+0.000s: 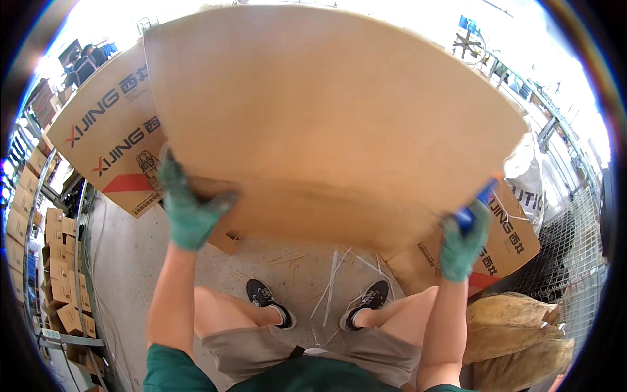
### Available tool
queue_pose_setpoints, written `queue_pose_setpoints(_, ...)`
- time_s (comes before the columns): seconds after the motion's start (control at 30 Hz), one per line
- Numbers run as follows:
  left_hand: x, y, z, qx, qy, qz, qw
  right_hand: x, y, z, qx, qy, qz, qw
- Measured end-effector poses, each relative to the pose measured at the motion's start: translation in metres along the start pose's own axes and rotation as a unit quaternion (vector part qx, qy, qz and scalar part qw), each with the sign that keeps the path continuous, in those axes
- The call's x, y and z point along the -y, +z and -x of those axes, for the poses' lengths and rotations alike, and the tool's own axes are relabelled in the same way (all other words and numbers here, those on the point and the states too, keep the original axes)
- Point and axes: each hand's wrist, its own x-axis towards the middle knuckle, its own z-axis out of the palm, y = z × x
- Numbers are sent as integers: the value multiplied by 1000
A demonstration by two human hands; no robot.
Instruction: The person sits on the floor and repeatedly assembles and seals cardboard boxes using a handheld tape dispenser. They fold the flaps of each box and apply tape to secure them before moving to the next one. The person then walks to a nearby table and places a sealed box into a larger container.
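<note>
A large brown cardboard sheet [320, 104] spans the view in front of me, with a fold and a narrower flap along its near edge; it is slightly blurred. My left hand [192, 208], in a green glove, grips its near left corner, thumb stretched across the flap and fingers at the side edge. At the near right corner, my right hand [465, 243], also gloved in green, closes round a blue hand tool [467, 217] with an orange tip. The glove hides much of this tool, and I cannot tell its exact kind. Whether this hand also grips the cardboard is unclear.
Printed cardboard [108, 134] shows behind the sheet at left, and a printed carton [506, 242] at right. Pale straps [334, 284] litter the floor near my shoes. Small cartons [65, 274] fill a rack at left. Brown wrapped bundles [516, 330] lie beside wire mesh [578, 245].
</note>
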Motion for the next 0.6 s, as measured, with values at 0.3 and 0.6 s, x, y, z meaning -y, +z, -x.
queue_pose_setpoints(0.3,175,86,102,168,-473,57,863,-119,16,41,116,295,-53,947)
queue_pose_setpoints(0.6,215,241,76,162,-554,194,793,-9,-74,52,52,220,43,973)
